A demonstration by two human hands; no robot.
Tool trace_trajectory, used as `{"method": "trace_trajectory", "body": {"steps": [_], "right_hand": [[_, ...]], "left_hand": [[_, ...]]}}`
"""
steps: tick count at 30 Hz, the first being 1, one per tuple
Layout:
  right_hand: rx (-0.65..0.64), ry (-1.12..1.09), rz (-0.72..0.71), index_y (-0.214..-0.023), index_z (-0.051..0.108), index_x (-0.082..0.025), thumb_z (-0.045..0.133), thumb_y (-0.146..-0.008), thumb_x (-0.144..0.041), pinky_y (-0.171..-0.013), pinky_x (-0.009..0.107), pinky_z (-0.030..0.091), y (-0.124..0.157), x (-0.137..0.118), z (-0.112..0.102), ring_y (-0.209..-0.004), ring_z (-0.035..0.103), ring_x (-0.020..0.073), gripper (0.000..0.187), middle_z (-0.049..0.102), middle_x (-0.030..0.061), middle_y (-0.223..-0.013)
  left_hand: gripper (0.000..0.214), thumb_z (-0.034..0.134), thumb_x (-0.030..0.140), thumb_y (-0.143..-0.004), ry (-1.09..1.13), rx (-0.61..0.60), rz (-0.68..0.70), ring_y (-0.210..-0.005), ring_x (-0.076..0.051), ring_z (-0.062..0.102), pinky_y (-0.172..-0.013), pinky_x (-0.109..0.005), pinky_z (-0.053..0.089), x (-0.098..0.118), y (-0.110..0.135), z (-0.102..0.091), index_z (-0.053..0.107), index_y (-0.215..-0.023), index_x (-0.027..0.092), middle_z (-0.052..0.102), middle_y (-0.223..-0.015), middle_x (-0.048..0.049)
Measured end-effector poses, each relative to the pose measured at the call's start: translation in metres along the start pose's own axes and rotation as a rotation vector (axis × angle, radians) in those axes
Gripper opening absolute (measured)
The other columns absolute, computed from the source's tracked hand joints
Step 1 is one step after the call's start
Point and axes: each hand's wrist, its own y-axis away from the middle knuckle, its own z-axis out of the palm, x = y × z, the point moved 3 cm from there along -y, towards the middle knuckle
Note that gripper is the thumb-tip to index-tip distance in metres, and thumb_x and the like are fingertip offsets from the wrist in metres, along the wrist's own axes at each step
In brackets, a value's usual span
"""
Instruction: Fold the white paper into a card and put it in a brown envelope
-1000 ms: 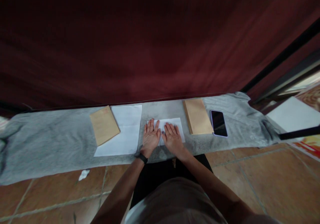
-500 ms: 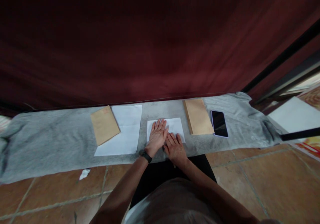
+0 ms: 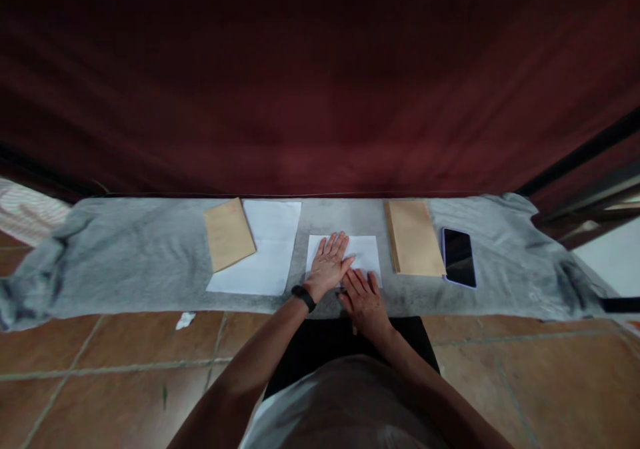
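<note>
In front of me lies a white sheet of paper point(image 3: 366, 252), smaller than the sheets at its left and possibly folded. My left hand point(image 3: 327, 262), with a dark band on its wrist, rests flat on it, fingers stretched out and thumb apart. Close beside it, my right hand point(image 3: 365, 299) lies with its fingers extended on the near edge of the paper, its palm toward my lap. Neither hand grips anything. Left of them are larger white sheets point(image 3: 275, 249), with a brown envelope point(image 3: 229, 234) lying at a slant on top.
A stack of brown envelopes point(image 3: 416, 239) lies to the right, and a phone with a purple case point(image 3: 459, 257) beyond it. Grey cloth point(image 3: 135, 255) covers the narrow bench. A dark red curtain point(image 3: 320, 102) hangs behind. A crumpled white scrap point(image 3: 185, 320) is on the tiled floor.
My view has turned slightly, so the bench and everything on it appear shifted to the right. Both hands keep nearly the same place on the paper.
</note>
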Motion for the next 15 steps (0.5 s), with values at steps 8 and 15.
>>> {"method": "trace_trajectory", "body": {"steps": [8,15], "right_hand": [[-0.058,-0.015,-0.097,-0.143,0.058,-0.023,0.048,-0.103,-0.025,-0.123,0.054,0.028,0.016,0.010,-0.010,-0.144,0.046,0.0290,0.041,0.053,0.0111,-0.153],[-0.047,-0.013,-0.112,-0.144,0.057,-0.023,0.046,-0.104,-0.027,-0.124,0.052,0.026,0.027,0.012,-0.011,-0.144,0.044,0.0272,0.042,0.051,0.0102,-0.155]], "left_hand": [[0.062,0.037,0.054,-0.104,-0.026,0.030,0.003,-0.155,-0.029,0.025,-0.126,-0.053,0.021,0.004,0.001,0.001,0.039,-0.156,0.021,0.033,-0.166,-0.0081],[0.062,0.033,0.047,-0.106,-0.077,0.020,0.028,-0.154,-0.029,0.029,-0.127,-0.052,0.020,0.013,0.002,-0.001,0.038,-0.156,0.011,0.035,-0.164,-0.0138]]}}
